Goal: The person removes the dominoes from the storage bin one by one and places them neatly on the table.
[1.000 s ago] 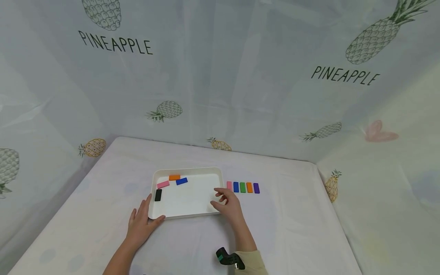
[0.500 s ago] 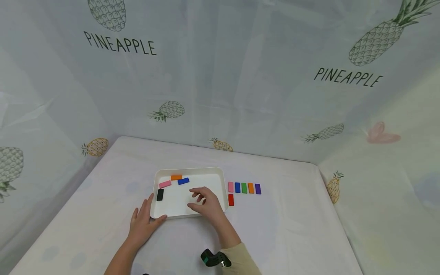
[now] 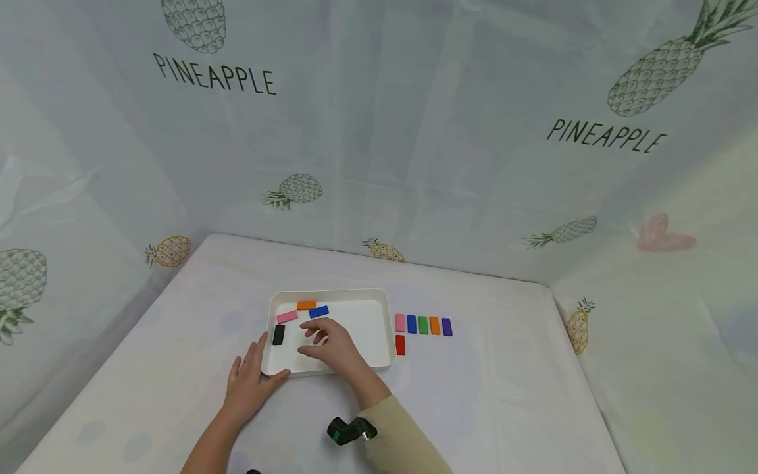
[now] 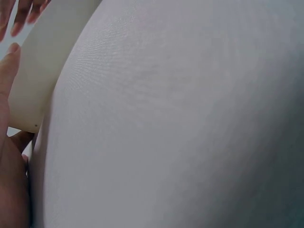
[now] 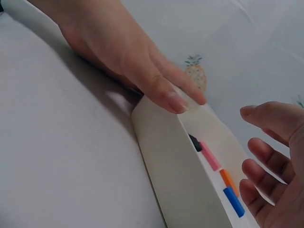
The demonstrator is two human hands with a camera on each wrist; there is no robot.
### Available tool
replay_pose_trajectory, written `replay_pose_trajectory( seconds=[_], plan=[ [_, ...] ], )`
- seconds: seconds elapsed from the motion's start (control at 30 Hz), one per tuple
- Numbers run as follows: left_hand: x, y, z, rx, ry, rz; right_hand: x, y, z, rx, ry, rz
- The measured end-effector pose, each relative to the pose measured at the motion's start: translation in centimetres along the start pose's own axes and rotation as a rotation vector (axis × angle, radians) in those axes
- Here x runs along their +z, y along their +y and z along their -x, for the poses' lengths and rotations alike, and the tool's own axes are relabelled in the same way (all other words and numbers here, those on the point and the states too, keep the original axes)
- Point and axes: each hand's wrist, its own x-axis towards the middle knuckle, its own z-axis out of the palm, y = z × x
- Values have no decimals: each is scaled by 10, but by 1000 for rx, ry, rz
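A white rectangular tray (image 3: 362,329) lies on the table. My left hand (image 3: 247,383) rests against its front left corner, fingers along the left side and thumb at the front wall. Inside the tray, toward the left, are small rectangular blocks: black (image 3: 278,334), pink (image 3: 287,316), orange (image 3: 306,305) and blue (image 3: 318,311). Over the tray hovers my right hand (image 3: 331,345), thumb and fingers apart, nothing between them, close to the black block. In the right wrist view its fingers are loosely bent beside the tray's blocks (image 5: 233,201).
Right of the tray stands a row of blocks: pink (image 3: 400,322), blue (image 3: 411,324), green (image 3: 423,324), orange (image 3: 435,325) and purple (image 3: 447,327). A red block (image 3: 400,345) lies below the pink one. A pineapple-print curtain (image 3: 408,151) encloses the table.
My right hand has moved left from the tray's right edge toward the black block, uncovering the red block. The left hand has stayed at the tray's corner.
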Motion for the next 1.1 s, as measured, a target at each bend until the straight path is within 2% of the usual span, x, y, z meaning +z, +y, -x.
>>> replay_pose_trajectory(
  seconds=[0.27, 0.43, 0.63, 0.93, 1.1],
  plan=[
    [-1, 0, 0, -3, -9, 8, 15, -2, -19, 76, -76, -8],
    [-1, 0, 0, 2, -7, 13, 23, 1, -31, 114, -82, -14],
    [-3, -2, -1, 17, -16, 30, 29, 9, -42, 117, -81, 5],
    [-6, -5, -4, -21, -75, 65, 39, 21, -58, 131, -89, 118],
    [-8, -5, -3, -12, -83, 101, 44, 24, -64, 131, -104, 268]
  ],
)
